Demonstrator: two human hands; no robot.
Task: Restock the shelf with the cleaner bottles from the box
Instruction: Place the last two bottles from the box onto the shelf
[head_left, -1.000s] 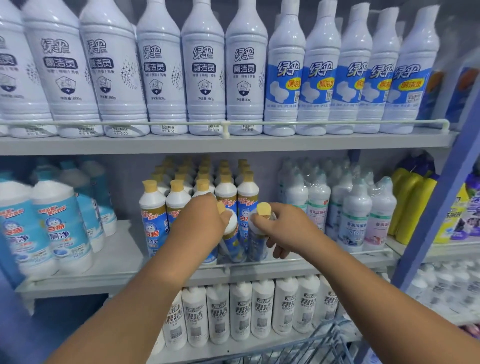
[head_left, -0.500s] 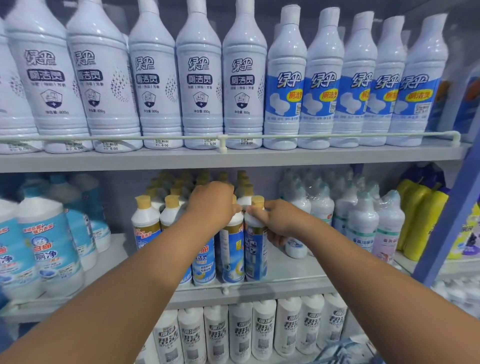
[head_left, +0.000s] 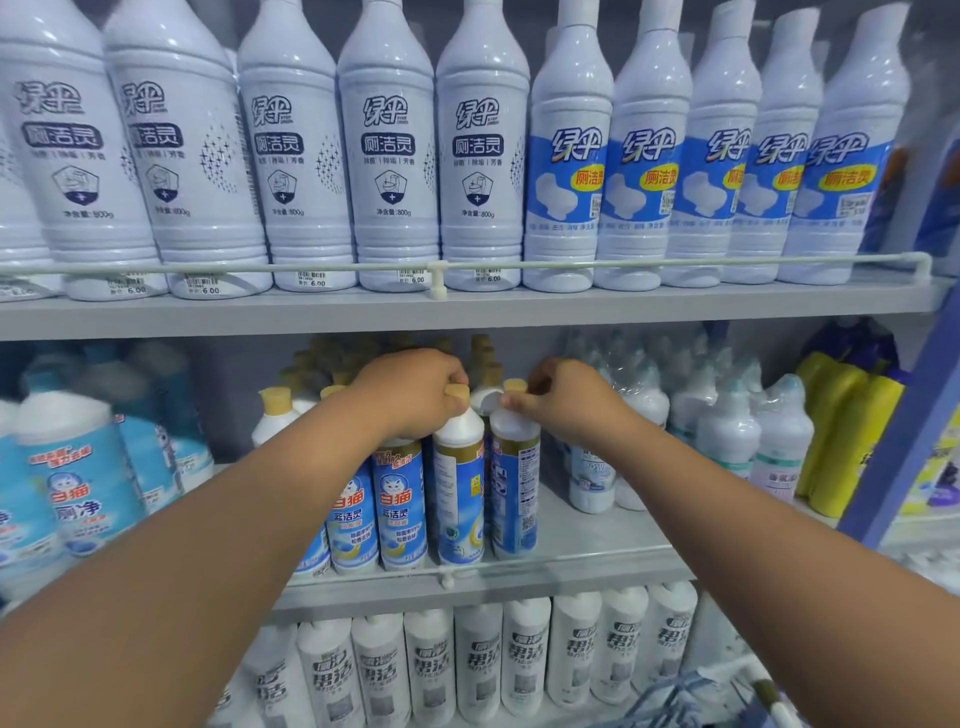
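Left hand: the left hand (head_left: 410, 392) reached in from the lower left, forearm stretched out, fingers curled over the yellow cap and neck of a cleaner bottle (head_left: 460, 488).
Right hand: the right hand (head_left: 569, 402) came in from the lower right, fingertips pinching the neck just under the yellow cap of a second cleaner bottle (head_left: 514, 488).
Bottles: both stood upright, side by side and touching, at the front edge of the middle shelf (head_left: 597, 558), labels turned sideways.
Neighbours: blue-labelled bottles (head_left: 402, 506) with yellow caps stood just left of them, behind the shelf rail (head_left: 519, 569).
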